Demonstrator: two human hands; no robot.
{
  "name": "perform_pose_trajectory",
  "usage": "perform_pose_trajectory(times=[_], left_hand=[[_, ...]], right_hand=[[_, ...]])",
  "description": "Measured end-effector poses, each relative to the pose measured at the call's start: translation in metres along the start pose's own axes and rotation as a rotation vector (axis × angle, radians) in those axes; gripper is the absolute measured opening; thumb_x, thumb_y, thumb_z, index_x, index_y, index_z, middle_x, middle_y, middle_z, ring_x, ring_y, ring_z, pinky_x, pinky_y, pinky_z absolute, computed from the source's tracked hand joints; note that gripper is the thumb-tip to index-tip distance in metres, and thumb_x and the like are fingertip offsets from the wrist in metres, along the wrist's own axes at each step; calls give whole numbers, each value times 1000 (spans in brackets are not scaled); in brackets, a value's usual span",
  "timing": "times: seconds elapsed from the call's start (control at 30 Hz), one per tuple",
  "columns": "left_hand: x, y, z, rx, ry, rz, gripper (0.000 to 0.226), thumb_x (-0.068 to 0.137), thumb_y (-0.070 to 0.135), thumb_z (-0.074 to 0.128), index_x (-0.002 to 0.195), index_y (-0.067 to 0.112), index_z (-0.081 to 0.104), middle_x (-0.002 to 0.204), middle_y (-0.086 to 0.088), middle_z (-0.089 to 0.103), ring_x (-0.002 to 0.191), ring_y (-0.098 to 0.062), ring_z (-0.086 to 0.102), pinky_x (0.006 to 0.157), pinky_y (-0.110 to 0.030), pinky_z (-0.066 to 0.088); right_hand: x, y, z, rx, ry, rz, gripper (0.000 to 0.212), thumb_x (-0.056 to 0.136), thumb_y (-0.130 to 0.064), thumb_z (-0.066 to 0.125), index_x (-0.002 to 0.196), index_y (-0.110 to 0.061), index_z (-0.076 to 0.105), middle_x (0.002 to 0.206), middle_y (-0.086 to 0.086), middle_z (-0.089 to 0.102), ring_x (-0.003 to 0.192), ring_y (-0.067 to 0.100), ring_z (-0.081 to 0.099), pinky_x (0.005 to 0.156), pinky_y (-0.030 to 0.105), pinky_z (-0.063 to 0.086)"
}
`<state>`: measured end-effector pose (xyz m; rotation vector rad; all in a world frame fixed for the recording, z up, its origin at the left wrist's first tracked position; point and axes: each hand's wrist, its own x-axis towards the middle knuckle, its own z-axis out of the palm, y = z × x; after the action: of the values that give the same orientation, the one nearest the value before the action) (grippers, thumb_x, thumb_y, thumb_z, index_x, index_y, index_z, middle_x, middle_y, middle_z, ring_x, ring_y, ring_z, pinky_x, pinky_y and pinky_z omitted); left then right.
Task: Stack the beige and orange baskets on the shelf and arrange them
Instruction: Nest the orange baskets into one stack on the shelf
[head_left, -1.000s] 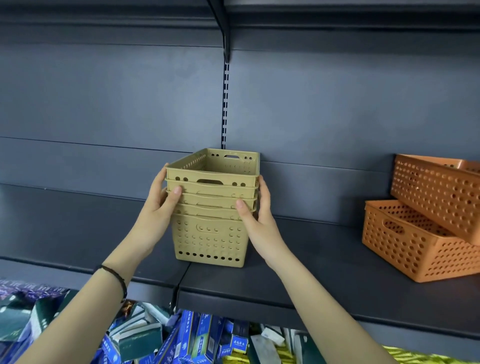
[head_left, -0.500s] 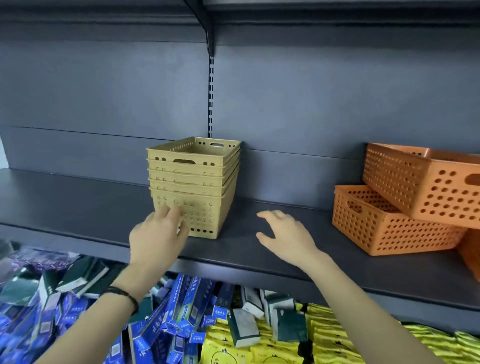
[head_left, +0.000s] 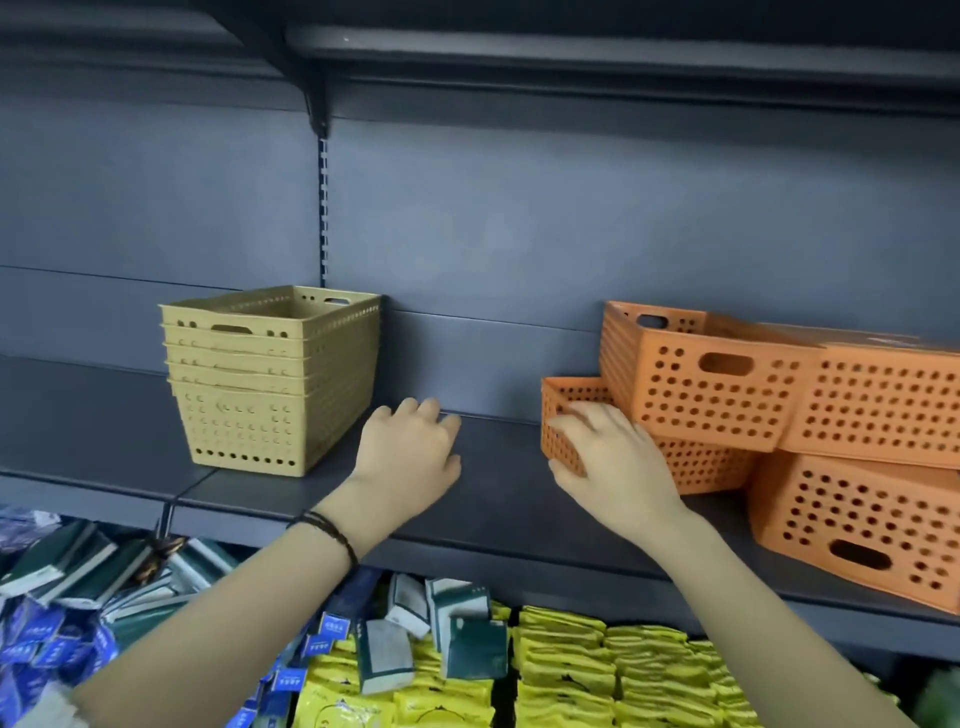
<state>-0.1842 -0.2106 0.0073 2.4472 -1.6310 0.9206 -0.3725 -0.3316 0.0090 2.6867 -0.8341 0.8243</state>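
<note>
A nested stack of beige baskets (head_left: 270, 382) stands upright on the dark shelf (head_left: 498, 499), left of centre. Orange baskets lie in a loose heap on the right: a low one (head_left: 696, 462) at the bottom, one tilted on top of it (head_left: 706, 379), and two more (head_left: 878, 400) (head_left: 862, 525) further right. My left hand (head_left: 408, 452) hovers over the shelf between the two groups, fingers apart, holding nothing. My right hand (head_left: 608, 457) reaches the near left corner of the low orange basket, fingers spread against it; I cannot see a firm grip.
An upper shelf bracket (head_left: 319, 111) and slotted upright (head_left: 323, 208) run above the beige stack. Below the shelf lie heaps of blue, green and white packets (head_left: 93, 613) and yellow packets (head_left: 597, 670).
Both hands let go of the beige stack and moved right. The view swung right, showing more orange baskets. My right hand now reaches the low orange basket.
</note>
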Motion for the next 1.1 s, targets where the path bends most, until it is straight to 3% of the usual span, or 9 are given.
perform_pose_trajectory(times=[0.13,0.3,0.43,0.53,0.6,0.7,0.83,0.97,1.1], left_hand=[[17,37,-28,-272,48,-1,51,94,48,43,139,24,46,142,-2,49,127,-24,47,94,-37,42],[45,88,-47,-872,24,-43,60,92,50,51,144,22,39,144,-4,48,130,-21,46,102,-39,41],[71,123,-47,-1227,-32,-71,76,89,46,59,151,16,25,154,-7,35,139,-21,37,112,-41,33],[83,139,-45,-1392,-83,-93,86,86,47,63,153,18,18,153,-4,38,136,-19,42,110,-44,37],[88,146,-44,-1433,-72,-46,67,87,41,63,145,21,36,138,1,56,123,-15,56,104,-44,44],[89,148,-42,-1392,11,10,45,92,26,58,135,21,47,124,4,64,113,-12,61,100,-41,47],[81,126,-39,-1315,162,3,54,94,16,54,145,29,38,122,8,65,115,-10,60,98,-29,47],[62,89,-36,-1180,341,-85,60,94,8,53,147,29,35,116,22,58,109,1,55,81,5,35],[42,45,-26,-1132,430,-167,65,93,5,55,149,28,31,121,14,60,113,-3,56,79,8,32]], right_hand=[[-17,31,-25,38,343,-31,26,83,-16,66,108,-13,70,114,3,66,107,25,59,80,38,53],[-27,80,-49,26,569,96,31,84,-17,63,113,-10,68,123,9,61,117,29,50,94,41,42],[-32,106,-42,18,602,272,53,85,-27,65,135,-15,51,147,17,37,132,38,35,107,49,34],[-31,117,-34,235,547,387,80,86,-30,69,150,-14,24,159,24,12,143,41,20,114,43,25],[-30,120,-30,438,495,412,90,88,-26,68,154,-13,9,162,20,6,149,32,14,115,34,21],[-27,120,-23,425,524,383,91,90,-21,66,155,-15,3,161,14,16,149,25,21,116,40,31],[-16,103,-23,435,566,363,87,90,-21,66,155,-22,8,159,11,25,141,19,31,103,22,30],[4,66,-20,438,587,256,86,90,-23,66,155,-25,9,156,10,31,140,23,37,101,33,42],[24,21,-8,482,606,235,96,86,-26,71,155,-23,5,155,8,34,140,22,37,101,32,41]])
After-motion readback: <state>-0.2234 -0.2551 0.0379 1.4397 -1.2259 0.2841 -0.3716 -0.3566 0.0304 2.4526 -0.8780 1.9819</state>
